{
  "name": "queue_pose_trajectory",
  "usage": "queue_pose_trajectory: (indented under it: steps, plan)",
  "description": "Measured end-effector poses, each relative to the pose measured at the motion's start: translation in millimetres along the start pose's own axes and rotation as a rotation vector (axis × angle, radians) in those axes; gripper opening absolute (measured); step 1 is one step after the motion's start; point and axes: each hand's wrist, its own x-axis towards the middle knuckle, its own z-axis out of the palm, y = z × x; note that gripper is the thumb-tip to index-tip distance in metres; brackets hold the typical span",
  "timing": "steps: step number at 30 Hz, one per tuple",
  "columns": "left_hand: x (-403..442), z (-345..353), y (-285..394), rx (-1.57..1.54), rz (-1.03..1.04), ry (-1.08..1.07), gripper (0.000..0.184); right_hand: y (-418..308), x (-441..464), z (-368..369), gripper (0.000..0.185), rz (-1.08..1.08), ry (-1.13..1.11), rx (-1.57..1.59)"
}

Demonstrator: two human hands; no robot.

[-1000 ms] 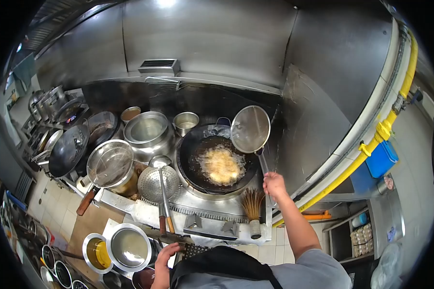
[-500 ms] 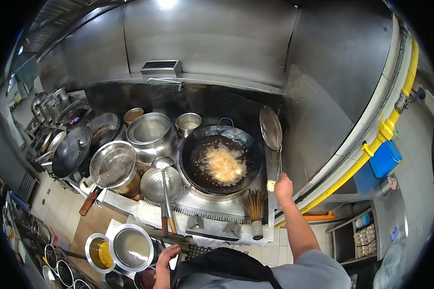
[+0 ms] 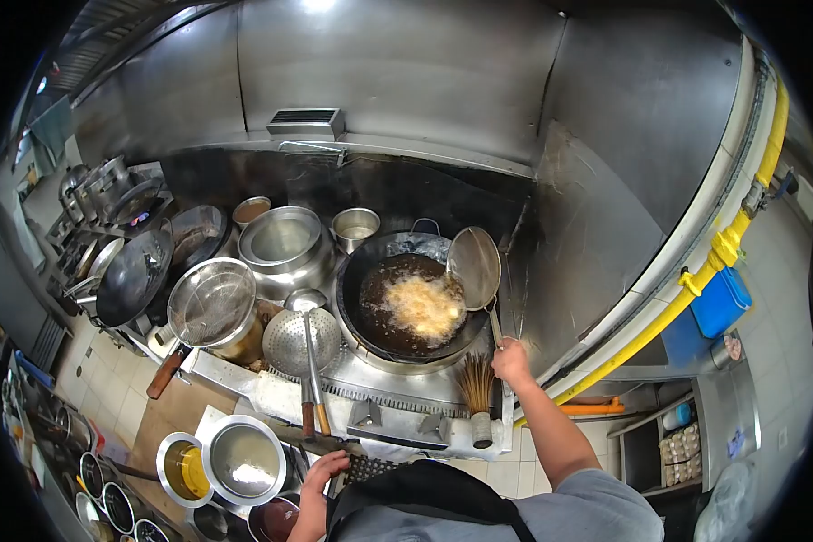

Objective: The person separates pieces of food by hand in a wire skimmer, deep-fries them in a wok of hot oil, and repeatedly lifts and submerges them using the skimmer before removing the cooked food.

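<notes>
My right hand is closed round the handle of a round mesh strainer, which is tilted over the right side of a black wok. Pale golden food bubbles in dark oil inside the wok. At the bottom, my left hand has its fingers apart and holds nothing; it is near the front edge of the stove. A bamboo brush stands just left of my right hand. The perforated ladle and a long-handled ladle lie left of the wok.
Left of the wok are a large metal pot, a second strainer on a pot, and another wok. Bowls of yellow liquid and clear liquid stand at the lower left. A yellow pipe runs along the right.
The strainer swung right and edge-on, away from the wok, then came back left and down over the wok's right side, with my right hand still holding it. My left hand stays low and open.
</notes>
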Motion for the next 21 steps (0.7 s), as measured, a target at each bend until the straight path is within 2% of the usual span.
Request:
queue_pose_trajectory:
  steps: [2, 5, 7, 9, 11, 13, 21]
  plan:
    - [-1.5, -0.2, -2.1, -0.008, -0.018, 0.010, 0.045, -21.5, -13.6, -10.5, 0.019, 0.310, -0.188, 0.382]
    - [-2.8, -5.1, -14.5, -0.007, -0.031, 0.006, 0.044, -33.8, -24.5, -13.9, 0.015, 0.400, -0.248, 0.522]
    - [-2.8, -7.0, -11.4, 0.000, -0.034, -0.005, 0.043, -35.4, -24.6, -13.5, 0.009, 0.400, -0.340, 0.505]
    - [-2.0, -7.5, -4.3, 0.011, -0.043, -0.009, 0.046, -33.4, -24.7, -10.6, 0.006, 0.468, -0.531, 0.543]
    - [-0.2, -8.9, -1.5, 0.037, -0.048, -0.015, 0.049, -41.1, -29.0, -3.1, 0.005, 0.507, -0.526, 0.649]
    - [1.4, -8.3, 2.8, 0.019, -0.031, -0.046, 0.050, -40.7, -29.0, 3.3, 0.006, 0.531, -0.630, 0.818]
    - [-0.5, -4.0, -2.3, 0.005, -0.056, -0.062, 0.050, -39.6, -29.7, 29.9, 0.003, 0.621, -0.691, 1.063]
